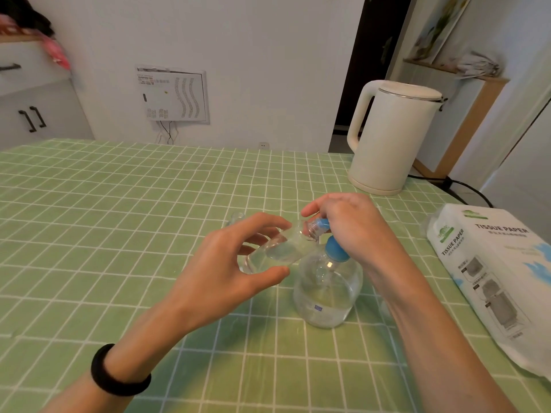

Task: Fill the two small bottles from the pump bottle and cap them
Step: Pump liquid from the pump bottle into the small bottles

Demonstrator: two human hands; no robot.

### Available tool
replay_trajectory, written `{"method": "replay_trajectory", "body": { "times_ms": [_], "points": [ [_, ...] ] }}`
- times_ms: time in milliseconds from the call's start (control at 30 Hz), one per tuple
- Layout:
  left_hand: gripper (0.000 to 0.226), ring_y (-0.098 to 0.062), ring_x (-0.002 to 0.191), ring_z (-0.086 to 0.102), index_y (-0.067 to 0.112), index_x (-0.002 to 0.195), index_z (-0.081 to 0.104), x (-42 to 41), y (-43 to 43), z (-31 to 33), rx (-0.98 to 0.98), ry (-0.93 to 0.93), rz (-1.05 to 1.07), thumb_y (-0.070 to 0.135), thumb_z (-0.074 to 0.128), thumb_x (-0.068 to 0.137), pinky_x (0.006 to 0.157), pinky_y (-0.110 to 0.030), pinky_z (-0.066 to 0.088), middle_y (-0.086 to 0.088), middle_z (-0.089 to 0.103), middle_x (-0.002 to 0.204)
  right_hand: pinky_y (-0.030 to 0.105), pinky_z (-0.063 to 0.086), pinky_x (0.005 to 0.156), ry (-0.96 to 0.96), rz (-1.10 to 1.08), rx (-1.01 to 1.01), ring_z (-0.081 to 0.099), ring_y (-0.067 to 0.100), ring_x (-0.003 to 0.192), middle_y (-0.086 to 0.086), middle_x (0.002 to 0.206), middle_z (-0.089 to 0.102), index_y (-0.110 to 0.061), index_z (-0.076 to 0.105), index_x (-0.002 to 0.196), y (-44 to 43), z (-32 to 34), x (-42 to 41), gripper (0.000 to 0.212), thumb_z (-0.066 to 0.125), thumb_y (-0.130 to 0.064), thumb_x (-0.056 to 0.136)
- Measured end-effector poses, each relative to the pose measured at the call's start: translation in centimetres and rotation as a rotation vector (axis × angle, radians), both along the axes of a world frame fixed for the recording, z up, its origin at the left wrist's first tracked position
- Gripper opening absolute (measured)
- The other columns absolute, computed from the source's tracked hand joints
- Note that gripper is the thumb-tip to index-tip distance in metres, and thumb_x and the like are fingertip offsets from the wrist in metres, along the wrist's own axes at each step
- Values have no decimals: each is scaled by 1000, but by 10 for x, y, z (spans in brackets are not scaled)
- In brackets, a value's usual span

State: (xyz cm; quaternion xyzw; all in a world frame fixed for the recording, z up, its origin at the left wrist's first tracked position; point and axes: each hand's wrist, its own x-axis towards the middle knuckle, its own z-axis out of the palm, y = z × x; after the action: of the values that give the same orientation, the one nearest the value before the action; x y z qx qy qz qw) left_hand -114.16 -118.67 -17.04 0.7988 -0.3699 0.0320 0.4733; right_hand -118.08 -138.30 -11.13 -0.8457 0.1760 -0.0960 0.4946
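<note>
While the left hand [226, 263] pinches the tilted small bottle [277, 251] and the right hand [348, 225] curls over the pump bottle [328, 293], a drifting mouth could cause a spill.

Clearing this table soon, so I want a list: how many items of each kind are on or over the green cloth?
small bottle: 2
pump bottle: 1
kettle: 1
tissue pack: 1
Total: 5
</note>
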Motion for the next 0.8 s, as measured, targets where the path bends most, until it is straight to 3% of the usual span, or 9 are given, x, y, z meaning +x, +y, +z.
{"method": "replay_trajectory", "body": {
  "times_ms": [100,267,367,467,567,633,733,800],
  "points": [
    [50,-2,113,69,45,127,65,0,0,0,-9,5,1,41,82,80,95,-28,59,23,72,118,22,39,64,-1,6,-10,60,-18,59,-33,57,66,-23,79,84,-1,0,1,39,45,-10,99],
    [51,-2,111,69,38,128,67,1,1,-1,25,4,15,30,89,83,95,-31,58,21,72,117,24,46,66,25,22,98,67,-5,52,-1,64,77,-15,78,87,2,-4,-2,39,42,-3,94],
    [52,-1,111,69,39,129,66,0,1,0,37,-12,17,28,89,84,96,-33,59,20,72,118,23,47,64,35,29,88,67,-4,54,-3,64,78,-16,78,87,3,-4,-4,39,42,-4,95],
    [51,-2,111,69,40,129,66,0,1,0,35,-12,16,30,89,84,96,-34,59,19,73,118,28,50,73,31,14,53,71,1,66,-5,70,80,-21,79,83,2,-3,-3,41,42,-8,97],
    [50,-1,111,70,43,127,65,-1,1,1,13,-6,6,40,83,80,95,-32,60,22,72,117,9,47,58,3,15,23,63,-16,60,-23,59,72,-20,79,84,-1,-2,-1,39,44,-8,98],
    [50,-1,111,70,45,127,65,-1,0,1,5,-2,3,42,81,79,95,-32,60,22,72,117,9,44,53,-8,23,14,57,-24,57,-31,51,64,-18,78,87,-2,-1,0,38,44,-8,100],
    [51,-1,111,69,45,127,65,0,0,0,6,0,2,43,81,79,95,-30,60,23,72,118,19,39,64,-1,25,35,60,-23,58,-27,55,69,-20,78,86,-2,-2,-1,39,43,-8,99],
    [51,-1,112,69,43,128,65,1,0,-1,12,-2,6,41,83,80,96,-30,59,22,72,118,22,42,67,4,21,70,65,-15,57,-13,64,77,-19,79,86,0,-3,-1,40,42,-6,96]
  ]
}}
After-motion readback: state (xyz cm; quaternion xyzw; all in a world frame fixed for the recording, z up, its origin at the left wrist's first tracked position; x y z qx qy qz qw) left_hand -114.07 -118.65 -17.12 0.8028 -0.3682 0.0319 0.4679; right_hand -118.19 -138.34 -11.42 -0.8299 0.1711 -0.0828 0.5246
